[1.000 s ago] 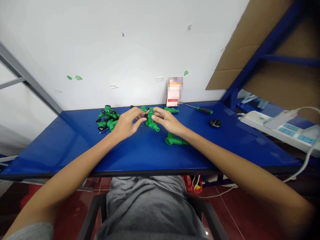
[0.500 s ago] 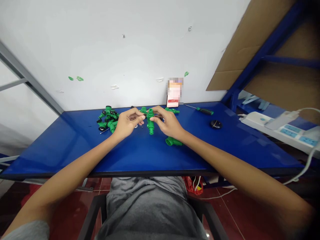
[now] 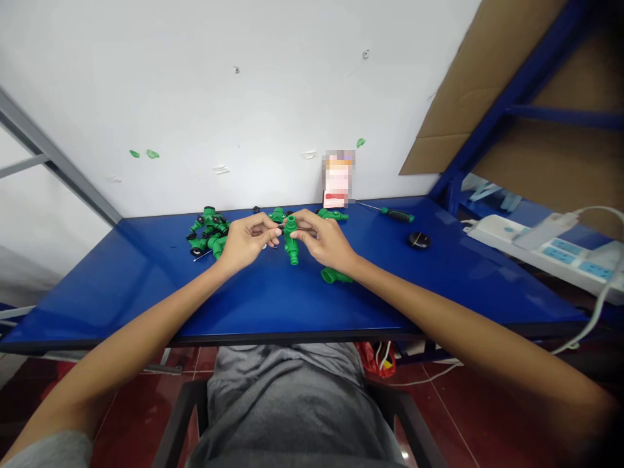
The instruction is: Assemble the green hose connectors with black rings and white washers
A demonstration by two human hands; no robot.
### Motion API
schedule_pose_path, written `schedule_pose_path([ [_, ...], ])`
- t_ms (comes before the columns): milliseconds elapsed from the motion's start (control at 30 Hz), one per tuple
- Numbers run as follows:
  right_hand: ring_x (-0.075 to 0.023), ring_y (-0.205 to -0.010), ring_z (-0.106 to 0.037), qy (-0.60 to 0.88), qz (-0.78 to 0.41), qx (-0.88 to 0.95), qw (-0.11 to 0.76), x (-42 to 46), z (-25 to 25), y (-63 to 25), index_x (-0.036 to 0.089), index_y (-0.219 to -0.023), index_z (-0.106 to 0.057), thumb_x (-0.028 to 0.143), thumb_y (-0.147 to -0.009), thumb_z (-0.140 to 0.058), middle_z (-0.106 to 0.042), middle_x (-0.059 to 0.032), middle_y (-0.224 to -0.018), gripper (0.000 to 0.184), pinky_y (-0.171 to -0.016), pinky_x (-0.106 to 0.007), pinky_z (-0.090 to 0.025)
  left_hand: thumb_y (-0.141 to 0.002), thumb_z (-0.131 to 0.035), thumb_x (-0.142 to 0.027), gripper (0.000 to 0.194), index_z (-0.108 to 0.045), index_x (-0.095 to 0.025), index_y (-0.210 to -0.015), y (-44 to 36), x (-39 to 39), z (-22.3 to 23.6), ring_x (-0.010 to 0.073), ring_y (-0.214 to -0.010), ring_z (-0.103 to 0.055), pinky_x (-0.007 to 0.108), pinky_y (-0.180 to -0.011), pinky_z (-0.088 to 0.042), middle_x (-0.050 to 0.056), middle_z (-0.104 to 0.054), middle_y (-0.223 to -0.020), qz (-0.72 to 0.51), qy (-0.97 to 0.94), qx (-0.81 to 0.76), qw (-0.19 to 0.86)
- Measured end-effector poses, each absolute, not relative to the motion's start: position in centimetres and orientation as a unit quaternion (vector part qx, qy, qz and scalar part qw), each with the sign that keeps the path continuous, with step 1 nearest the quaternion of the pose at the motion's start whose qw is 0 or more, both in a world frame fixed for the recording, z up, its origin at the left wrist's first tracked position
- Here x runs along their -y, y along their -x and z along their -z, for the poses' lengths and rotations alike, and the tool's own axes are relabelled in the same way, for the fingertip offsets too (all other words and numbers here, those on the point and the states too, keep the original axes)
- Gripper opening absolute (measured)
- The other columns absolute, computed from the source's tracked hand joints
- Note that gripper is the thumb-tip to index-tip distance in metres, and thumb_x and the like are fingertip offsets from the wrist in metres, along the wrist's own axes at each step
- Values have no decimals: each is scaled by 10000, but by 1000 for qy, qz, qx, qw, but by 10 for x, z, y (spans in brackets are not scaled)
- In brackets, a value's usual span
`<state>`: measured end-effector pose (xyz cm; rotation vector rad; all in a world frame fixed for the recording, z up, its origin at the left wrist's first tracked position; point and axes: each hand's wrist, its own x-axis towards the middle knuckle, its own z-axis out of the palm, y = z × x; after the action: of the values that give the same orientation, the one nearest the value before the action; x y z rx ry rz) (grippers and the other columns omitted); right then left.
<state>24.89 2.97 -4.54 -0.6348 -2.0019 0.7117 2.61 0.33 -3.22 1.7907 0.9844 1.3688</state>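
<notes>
My right hand (image 3: pixel 319 239) grips a green plastic hose fitting (image 3: pixel 291 244) between thumb and fingers, upright and just above the table. Close by on its left, my left hand (image 3: pixel 251 240) is closed in a pinch; a small thin dark piece shows at its fingertips, too small to name. Behind the hands lie more green fittings (image 3: pixel 278 214), partly hidden by the fingers. Under my right wrist rests a green fitting with a wide mouth (image 3: pixel 336 275).
Green fittings with black rings (image 3: pixel 208 224) are heaped at the left. A green-handled screwdriver (image 3: pixel 397 214) and a round black object (image 3: pixel 418 240) lie at the right. A lit phone (image 3: pixel 337 181) leans on the wall; a white power strip (image 3: pixel 541 247) sits at the far right.
The view has shifted slightly. Both hands stay close together, and the dark piece at my left fingertips looks slightly apart from the fitting now.
</notes>
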Motion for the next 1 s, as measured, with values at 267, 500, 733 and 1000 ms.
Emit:
schedule_pose_path([
  [267,-190,-767,-673,256,-334,793,440,-31,43,-248,215,-1124,-650,402,-996,-666,-746,-1,-840,227,-715,-294,-504,-965,-799,-425,287,-725,-168,-860,-22,-4,35,166,-663,-746,280,-655,-620,34,-745,-747,-515,-746,-336,256],
  [500,-143,-624,-485,271,-359,784,428,-32,43,-249,228,-1076,-621,477,-1007,-653,-588,50,-722,261,-610,-274,-356,-1083,-666,-418,272,-656,-195,-929,-22,-5,38,151,-717,-665,284,-702,-557,23,-681,-816,-482,-817,-309,76],
  [733,-201,-826,-656,269,-363,773,446,-36,47,-245,235,-1094,-588,584,-1043,-618,-688,-10,-906,355,-761,-322,-499,-1153,-515,-442,263,-613,-209,-1080,-25,1,36,179,-819,-691,300,-787,-540,53,-721,-963,-416,-831,-369,-23],
  [1000,-294,-1139,-774,255,-264,816,445,-19,46,-236,263,-1258,-607,504,-1100,-564,-786,-95,-1216,292,-1014,-462,-613,-1194,-145,-559,592,-571,-208,-982,-34,15,27,213,-792,-685,317,-651,-379,84,-704,-917,-316,-796,-504,-115],
])
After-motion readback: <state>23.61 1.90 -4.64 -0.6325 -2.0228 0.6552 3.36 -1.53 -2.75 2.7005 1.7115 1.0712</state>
